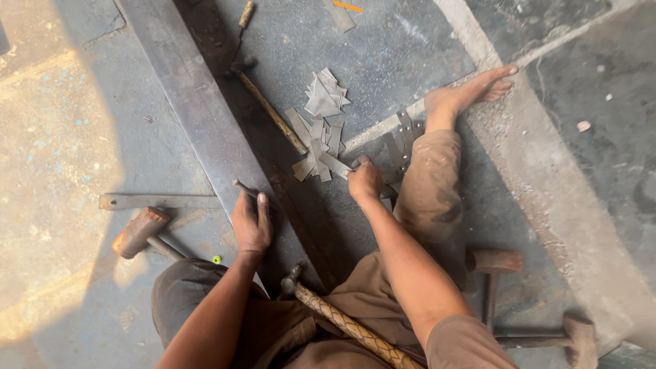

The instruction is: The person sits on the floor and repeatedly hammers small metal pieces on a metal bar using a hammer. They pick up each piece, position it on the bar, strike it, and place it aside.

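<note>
I sit on the floor with one leg stretched out. My left hand (251,222) rests on a long grey steel beam (198,109) and grips a short dark metal punch (244,188) held against it. My right hand (364,180) reaches forward and pinches a thin grey sheet-metal strip (335,165) at the edge of a loose pile of metal strips (318,140). A second heap of cut metal pieces (325,94) lies just beyond.
A hammer with a wrapped handle (342,321) leans on my lap. A mallet (140,232) lies at left by a flat bar (157,201). Two more mallets (493,261) (581,339) lie at right. Another hammer (270,109) lies beside the beam. My bare foot (468,92) rests ahead.
</note>
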